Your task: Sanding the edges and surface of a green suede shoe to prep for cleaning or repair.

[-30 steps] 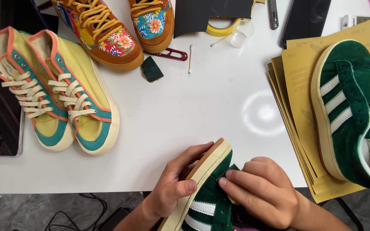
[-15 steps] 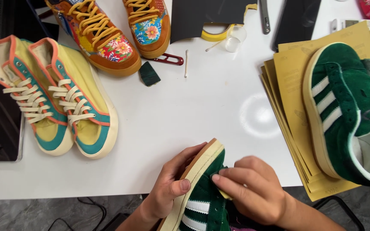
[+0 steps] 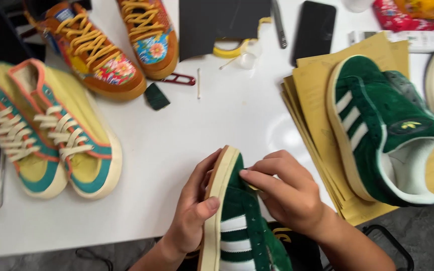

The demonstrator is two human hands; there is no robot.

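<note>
Fingers (image 3: 257,175) of the right hand (image 3: 290,198) pinch together on the green sneaker (image 3: 242,226); left hand (image 3: 192,216) clamps its sole, could slip off the table edge (image 3: 126,231)

I am seeing both forearms coming in bare from the bottom edge: no sleeves are showing, and the left hand (image 3: 193,216) and right hand (image 3: 287,193) are wearing no gloves (short, plain nails).
</note>
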